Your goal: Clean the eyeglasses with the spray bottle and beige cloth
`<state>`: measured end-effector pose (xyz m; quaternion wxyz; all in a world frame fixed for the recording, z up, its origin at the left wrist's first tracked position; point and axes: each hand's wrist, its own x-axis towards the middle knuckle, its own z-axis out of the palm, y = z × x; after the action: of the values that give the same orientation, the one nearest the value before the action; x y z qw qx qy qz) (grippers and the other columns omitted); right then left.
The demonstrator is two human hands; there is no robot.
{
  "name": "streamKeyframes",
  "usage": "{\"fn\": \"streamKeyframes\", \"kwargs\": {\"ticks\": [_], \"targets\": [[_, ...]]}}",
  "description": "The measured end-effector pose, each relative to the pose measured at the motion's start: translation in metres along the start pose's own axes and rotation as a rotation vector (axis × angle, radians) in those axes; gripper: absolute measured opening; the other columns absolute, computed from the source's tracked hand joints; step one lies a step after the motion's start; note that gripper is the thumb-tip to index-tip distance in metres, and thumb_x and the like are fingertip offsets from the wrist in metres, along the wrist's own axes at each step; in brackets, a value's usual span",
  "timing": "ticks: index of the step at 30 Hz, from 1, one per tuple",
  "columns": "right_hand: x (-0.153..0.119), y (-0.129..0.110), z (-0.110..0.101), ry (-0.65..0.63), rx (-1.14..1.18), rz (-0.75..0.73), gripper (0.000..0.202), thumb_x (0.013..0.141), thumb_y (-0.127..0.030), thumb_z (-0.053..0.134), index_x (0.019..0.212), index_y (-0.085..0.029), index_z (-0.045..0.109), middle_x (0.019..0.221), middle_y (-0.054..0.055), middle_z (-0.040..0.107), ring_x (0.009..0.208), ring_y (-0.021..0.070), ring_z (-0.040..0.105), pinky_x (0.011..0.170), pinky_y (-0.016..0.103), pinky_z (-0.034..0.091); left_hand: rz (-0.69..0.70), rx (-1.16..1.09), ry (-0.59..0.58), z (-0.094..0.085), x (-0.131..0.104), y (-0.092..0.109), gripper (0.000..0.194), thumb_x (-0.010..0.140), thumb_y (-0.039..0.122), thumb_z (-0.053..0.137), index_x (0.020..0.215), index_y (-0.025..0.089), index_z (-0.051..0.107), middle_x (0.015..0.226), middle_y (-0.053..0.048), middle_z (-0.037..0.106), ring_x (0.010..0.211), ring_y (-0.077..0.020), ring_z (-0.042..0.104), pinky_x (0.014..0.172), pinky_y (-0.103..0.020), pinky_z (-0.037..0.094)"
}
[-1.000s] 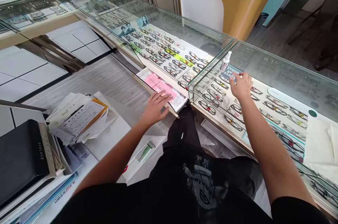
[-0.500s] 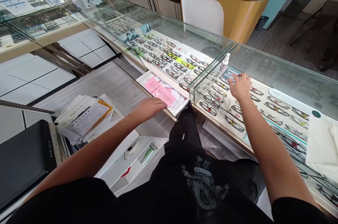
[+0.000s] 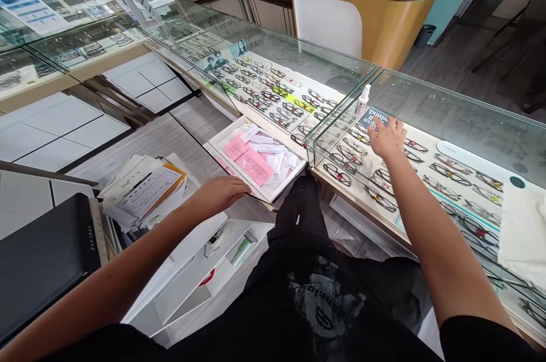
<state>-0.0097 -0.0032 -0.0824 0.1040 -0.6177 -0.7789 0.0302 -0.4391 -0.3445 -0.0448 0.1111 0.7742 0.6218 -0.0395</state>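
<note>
Head view: drawer [image 3: 224, 130] is out from under the glass counter [image 3: 443, 98], just beside the leg [image 3: 301, 206]. Pink slips [image 3: 255, 166], white slips [image 3: 267, 148] & clear bags [image 3: 279, 166] lie loose inside.

L hand [image 3: 224, 191] is palm down at drawer's front edge, fingers close together & bent over it; thumb hidden, so can't tell if it's pinching the edge or just hooked on.

R hand [image 3: 389, 139] is over the counter by the blue card [image 3: 370, 117], near the spray bottle [image 3: 362, 102]. Fingers part spread & curled down, thumb + index by a small clear item; can't tell what it is or if it's pinched.

IMO step in hand = working the drawer front. Tips: pull w/ bent fingers nr mid-front, straight along the runners, no twist, or it'll prob bind. Go slow, stop before end of travel; loose slips slide easily w/ a jerk. Mind the leg at the near corner, don't lean the edge on it. Keep R hand light, no real weight on glass, & wrist clear of the bottle, it looks easy to tip.
</note>
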Motion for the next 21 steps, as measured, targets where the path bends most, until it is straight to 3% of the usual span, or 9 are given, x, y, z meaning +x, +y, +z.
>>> {"fn": "streamKeyframes", "kwargs": {"ticks": [15,18,21], "targets": [[0.004,0.006,0.010,0.031,0.059,-0.019,0.069,0.110,-0.054,0.033,0.167,-0.021,0.054,0.177,0.023,0.044,0.157,0.0474,0.038,0.122,0.070,0.035,-0.146,-0.107,-0.115,-0.006,-0.042,0.005,0.038,0.102,0.042,0.050,0.107,0.036,0.087,0.122,-0.003,0.087,0.115,-0.0310,0.083,0.098,-0.045,0.063],[0.003,0.003,0.006,0.016,0.050,-0.006,0.073,0.110,-0.054,0.032,0.170,-0.015,0.048,0.178,0.024,0.042,0.157,0.0467,0.039,0.125,0.067,0.034,-0.207,-0.124,-0.165,-0.011,-0.039,0.004,0.032,0.094,0.048,0.060,0.109,0.036,0.087,0.120,-0.004,0.088,0.112,-0.0338,0.083,0.095,-0.046,0.064],[0.000,-0.003,0.001,0.012,0.061,0.006,0.085,0.108,-0.058,0.036,0.175,-0.005,0.033,0.178,0.027,0.042,0.159,0.0457,0.039,0.129,0.063,0.032,-0.257,-0.166,-0.270,-0.020,-0.016,0.002,0.044,0.092,0.056,0.065,0.124,0.033,0.085,0.127,-0.007,0.086,0.114,-0.0345,0.083,0.092,-0.042,0.066]]}}
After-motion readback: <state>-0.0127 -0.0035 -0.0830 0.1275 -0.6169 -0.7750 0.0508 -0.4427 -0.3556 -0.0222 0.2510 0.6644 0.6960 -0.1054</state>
